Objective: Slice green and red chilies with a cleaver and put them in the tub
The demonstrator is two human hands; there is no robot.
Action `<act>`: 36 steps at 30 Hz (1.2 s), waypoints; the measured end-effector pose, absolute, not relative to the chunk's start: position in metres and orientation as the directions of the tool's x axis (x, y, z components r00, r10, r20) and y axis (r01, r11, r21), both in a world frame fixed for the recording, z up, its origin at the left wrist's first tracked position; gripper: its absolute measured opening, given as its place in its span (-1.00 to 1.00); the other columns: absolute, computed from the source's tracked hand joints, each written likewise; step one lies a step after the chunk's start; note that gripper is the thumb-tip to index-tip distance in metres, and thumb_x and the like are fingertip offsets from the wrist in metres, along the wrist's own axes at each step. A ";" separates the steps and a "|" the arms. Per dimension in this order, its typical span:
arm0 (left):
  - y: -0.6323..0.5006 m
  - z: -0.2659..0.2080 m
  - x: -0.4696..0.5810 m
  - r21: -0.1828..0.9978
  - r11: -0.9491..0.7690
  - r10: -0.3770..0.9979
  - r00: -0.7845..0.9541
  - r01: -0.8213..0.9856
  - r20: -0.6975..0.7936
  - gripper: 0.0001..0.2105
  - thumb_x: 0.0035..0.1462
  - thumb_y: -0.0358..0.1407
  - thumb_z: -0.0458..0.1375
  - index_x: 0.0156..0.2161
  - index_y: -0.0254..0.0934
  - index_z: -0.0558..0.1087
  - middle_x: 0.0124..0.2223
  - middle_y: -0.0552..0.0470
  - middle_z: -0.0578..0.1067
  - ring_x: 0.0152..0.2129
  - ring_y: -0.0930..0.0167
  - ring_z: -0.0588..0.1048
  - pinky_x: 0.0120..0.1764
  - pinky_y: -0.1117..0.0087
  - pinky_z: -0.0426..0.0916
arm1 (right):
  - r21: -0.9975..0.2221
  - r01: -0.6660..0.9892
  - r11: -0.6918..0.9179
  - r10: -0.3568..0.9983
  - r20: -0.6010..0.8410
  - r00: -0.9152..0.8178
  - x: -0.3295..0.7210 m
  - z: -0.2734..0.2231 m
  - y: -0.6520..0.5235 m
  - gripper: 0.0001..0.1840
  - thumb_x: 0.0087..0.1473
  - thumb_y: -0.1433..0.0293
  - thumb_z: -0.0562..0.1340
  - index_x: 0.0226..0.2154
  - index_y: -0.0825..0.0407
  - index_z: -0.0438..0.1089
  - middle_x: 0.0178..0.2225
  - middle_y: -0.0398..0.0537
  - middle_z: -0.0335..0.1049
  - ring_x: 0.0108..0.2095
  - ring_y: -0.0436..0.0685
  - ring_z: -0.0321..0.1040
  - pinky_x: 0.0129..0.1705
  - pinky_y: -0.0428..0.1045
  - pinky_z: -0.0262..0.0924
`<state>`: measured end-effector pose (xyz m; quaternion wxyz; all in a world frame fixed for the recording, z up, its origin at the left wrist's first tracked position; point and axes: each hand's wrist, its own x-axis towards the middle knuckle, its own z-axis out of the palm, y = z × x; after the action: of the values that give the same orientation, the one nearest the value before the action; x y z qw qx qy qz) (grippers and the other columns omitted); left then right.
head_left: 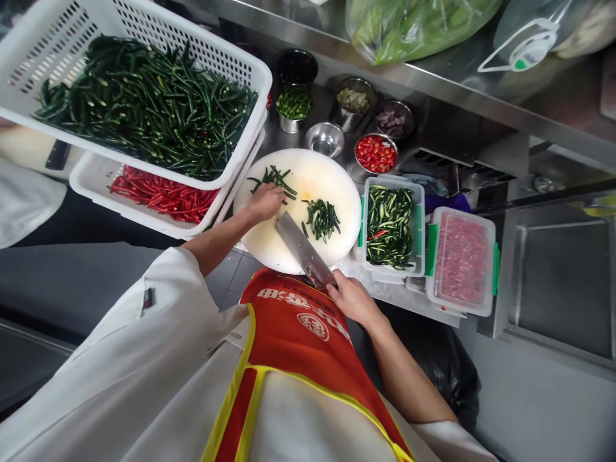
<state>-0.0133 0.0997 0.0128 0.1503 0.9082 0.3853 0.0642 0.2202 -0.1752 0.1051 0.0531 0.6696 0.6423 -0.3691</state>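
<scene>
On a round white cutting board (303, 253), my left hand (267, 201) is closed with its fingers curled over whole green chilies (274, 177), holding them at the board's left side. My right hand (350, 295) grips a cleaver (301, 247) by its handle, which is mostly hidden in the fingers. The broad blade lies slanted across the near part of the board, its tip close to my left fingertips. To the right of the blade sits a small pile of cut green chilies (323, 219).
Left stands a white basket of green chilies (149, 115), above another holding red chilies (163, 196). Metal cups, one with chopped red chilies (376, 154), line the back. At right are a tub of sliced green chilies (389, 224) and a lidded container (462, 256). A steel shelf (457, 83) overhangs the back.
</scene>
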 end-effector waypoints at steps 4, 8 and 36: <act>0.098 0.024 -0.011 0.371 -0.637 0.743 0.666 0.676 0.061 -0.79 0.19 -0.35 0.08 -0.16 -0.29 0.55 -0.11 -0.12 0.52 -0.07 0.17 0.40 0.02 0.13 0.23 | -0.432 0.867 -0.249 0.834 -0.551 -0.035 0.220 0.092 -0.171 -0.81 0.26 0.31 0.05 -0.12 0.01 0.26 -0.32 0.01 0.49 -0.30 0.18 0.40 -0.32 -0.03 -0.03; 0.056 0.028 -0.018 0.408 -0.734 0.652 0.732 0.543 0.200 -0.75 0.31 -0.28 0.02 -0.05 -0.27 0.51 -0.05 -0.10 0.49 -0.09 0.27 0.40 -0.04 0.23 0.28 | -0.402 0.842 -0.361 0.841 -0.530 0.108 0.232 0.085 -0.166 -0.79 0.25 0.29 0.05 -0.12 0.03 0.26 -0.36 0.00 0.47 -0.33 0.18 0.39 -0.35 -0.03 -0.04; 0.009 -0.013 -0.026 0.487 -0.808 0.484 0.846 0.333 0.225 -0.71 0.37 -0.29 -0.05 -0.18 -0.29 0.52 -0.12 -0.07 0.52 -0.18 0.37 0.44 -0.06 0.32 0.38 | -0.439 0.878 -0.192 0.861 -0.504 -0.064 0.210 0.076 -0.122 -0.80 0.25 0.31 0.05 -0.13 0.04 0.24 -0.29 0.08 0.51 -0.31 0.19 0.41 -0.33 -0.03 0.02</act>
<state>-0.0262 0.0090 -0.0127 0.2201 0.9350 0.2186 0.1717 0.2097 -0.1216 0.0765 0.0115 0.6840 0.6356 -0.3578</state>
